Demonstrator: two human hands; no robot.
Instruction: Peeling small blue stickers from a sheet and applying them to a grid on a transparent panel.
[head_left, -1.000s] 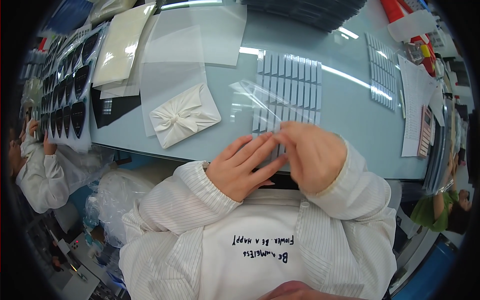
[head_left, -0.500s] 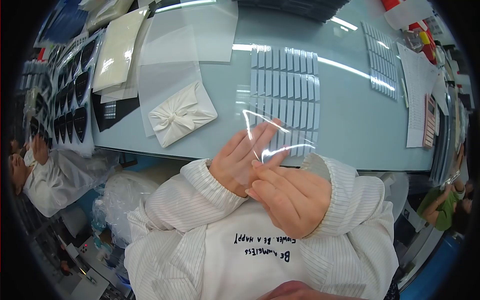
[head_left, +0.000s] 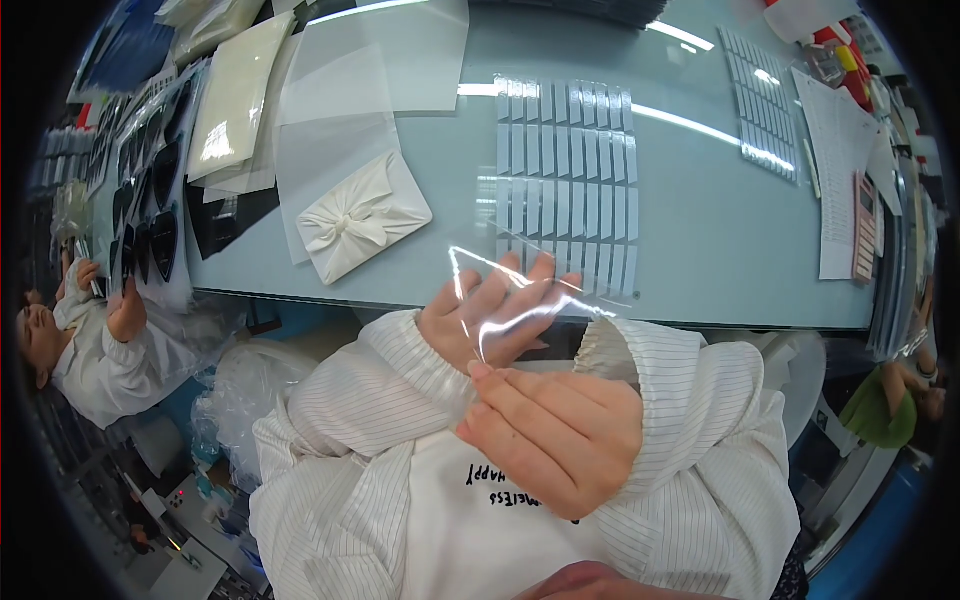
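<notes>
A clear plastic film (head_left: pixel 545 308) with bright glare lines hangs at the table's near edge. My right hand (head_left: pixel 560 430) pinches its lower corner between thumb and fingers. Beneath the film, my left hand (head_left: pixel 455 328) is open, its fingers spread and seen through the plastic; whether they touch it I cannot tell. Just beyond the film lies a sheet of grey-blue strips (head_left: pixel 567 145) set in rows. The film's far edge overlaps the near rows.
Left on the glass table (head_left: pixel 690 230) lies a flat white bundle with a knotted cloth top (head_left: pixel 365 215). Translucent sheets (head_left: pixel 335 95) and a cream packet (head_left: pixel 238 95) are behind it. At right are another strip sheet (head_left: pixel 757 105), papers (head_left: pixel 835 150) and a pink calculator (head_left: pixel 864 225). A co-worker (head_left: pixel 100 350) sits left.
My right hand has moved slightly left and nearer to me, drawing the film's held corner along. My left hand's fingers have spread apart. At left, the co-worker's hand has moved.
</notes>
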